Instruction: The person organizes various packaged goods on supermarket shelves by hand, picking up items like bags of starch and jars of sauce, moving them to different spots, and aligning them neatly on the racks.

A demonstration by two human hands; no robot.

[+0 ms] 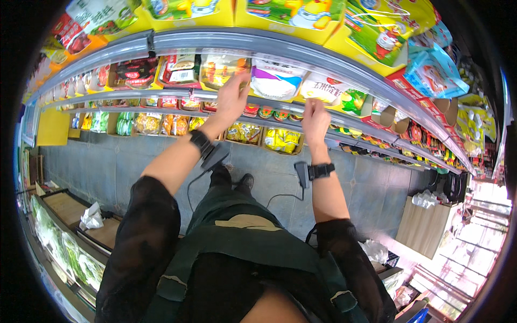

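My left hand (233, 98) reaches up to the second shelf, fingers over the right side of a pouch with orange figures (220, 72). Just right of these fingers stands a white bag with a purple and blue band (276, 80). My right hand (316, 118) is lower and further right, its bent fingertips at the bottom edge of a white starch bag (323, 89). Whether either hand grips anything is unclear, as the fingertips are partly hidden. Both wrists wear black straps with a small cabled device.
Above, a grey shelf edge (250, 42) curves over my hands, with yellow cartons (282, 28) on it. Lower shelves hold packaged food, including yellow packets (281, 139) in a cardboard box. Behind are a wooden cabinet (424, 226) and a case of bagged greens (66, 246).
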